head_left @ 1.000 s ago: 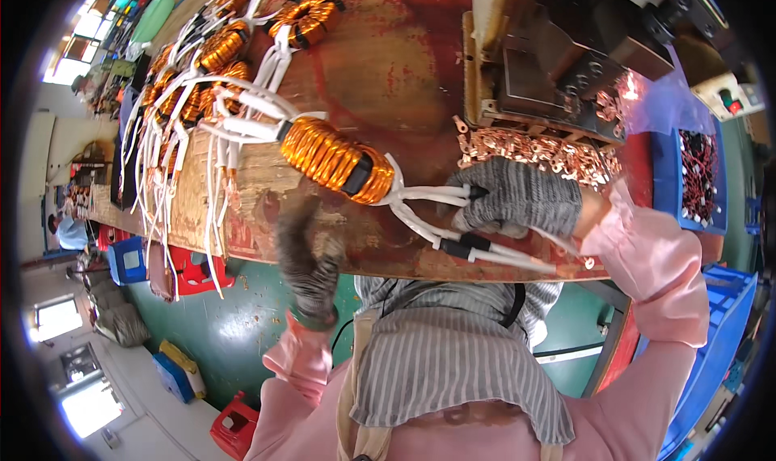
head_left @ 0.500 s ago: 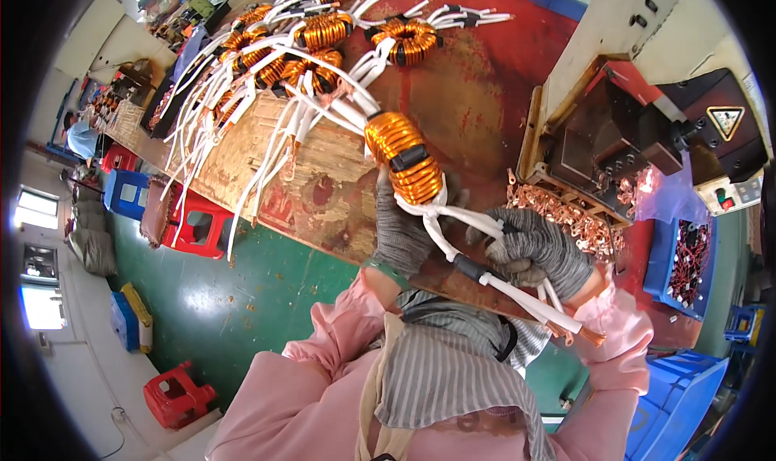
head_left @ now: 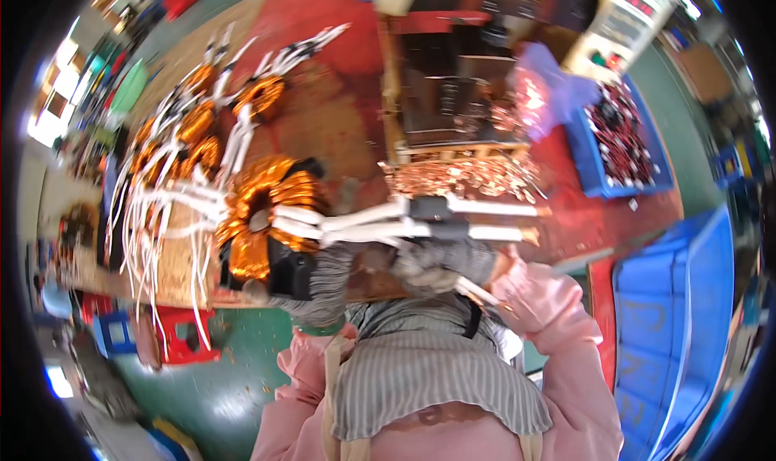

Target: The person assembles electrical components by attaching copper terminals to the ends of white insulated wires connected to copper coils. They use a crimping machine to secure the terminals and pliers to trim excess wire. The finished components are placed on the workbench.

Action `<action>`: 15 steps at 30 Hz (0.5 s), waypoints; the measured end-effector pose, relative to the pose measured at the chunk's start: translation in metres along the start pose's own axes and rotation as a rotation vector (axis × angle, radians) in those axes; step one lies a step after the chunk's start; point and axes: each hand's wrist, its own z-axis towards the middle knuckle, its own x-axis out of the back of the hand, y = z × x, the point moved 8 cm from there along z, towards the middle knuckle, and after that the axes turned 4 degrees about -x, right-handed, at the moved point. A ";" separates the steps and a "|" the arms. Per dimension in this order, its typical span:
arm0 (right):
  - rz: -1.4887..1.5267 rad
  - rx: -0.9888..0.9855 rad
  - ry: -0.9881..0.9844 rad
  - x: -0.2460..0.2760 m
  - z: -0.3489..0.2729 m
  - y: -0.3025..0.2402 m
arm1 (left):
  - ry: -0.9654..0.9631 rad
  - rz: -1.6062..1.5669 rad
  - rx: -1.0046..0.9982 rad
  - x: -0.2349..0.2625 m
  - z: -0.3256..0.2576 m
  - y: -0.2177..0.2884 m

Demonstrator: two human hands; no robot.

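A copper-wound ring coil (head_left: 267,210) with several white sleeved leads (head_left: 380,222) is held up over the bench edge. My left hand (head_left: 311,279), in a grey knit glove, grips the coil from below. My right hand (head_left: 440,259), gloved too, clasps the bundle of leads, which run to the right and end in small copper tips (head_left: 529,234). The picture is blurred by motion.
More copper coils with white leads (head_left: 194,129) lie at the left of the wooden bench (head_left: 323,121). A heap of copper terminals (head_left: 465,176) sits before a dark machine (head_left: 453,89). Blue bins (head_left: 622,137) stand right, a red stool (head_left: 182,332) below left.
The coil has swung from upright to lying sideways, with its leads now pointing right. My right hand moved along the leads; my left hand shifted under the coil. The view tilted.
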 end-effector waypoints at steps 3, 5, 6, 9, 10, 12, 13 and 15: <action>0.034 0.224 0.201 -0.023 0.002 -0.010 | -0.091 0.056 -0.025 -0.008 0.020 -0.010; -0.017 0.354 0.337 -0.021 0.003 -0.020 | -0.132 0.079 -0.045 -0.016 0.028 -0.015; -0.072 0.408 0.384 -0.014 0.003 -0.025 | -0.153 0.076 -0.048 -0.021 0.032 -0.017; -0.450 0.782 0.557 -0.004 -0.024 -0.050 | -0.227 0.086 0.033 -0.042 0.039 -0.025; -0.609 0.935 0.621 -0.011 -0.039 -0.056 | -0.264 0.005 0.090 -0.042 0.042 -0.026; -0.458 0.782 0.630 -0.007 -0.068 -0.049 | -0.281 -0.056 0.075 -0.042 0.048 -0.022; -0.412 0.727 0.692 -0.004 -0.085 -0.045 | -0.286 -0.086 0.064 -0.042 0.051 -0.019; -0.665 0.793 0.805 0.009 -0.126 -0.053 | -0.305 -0.149 0.186 -0.040 0.056 -0.017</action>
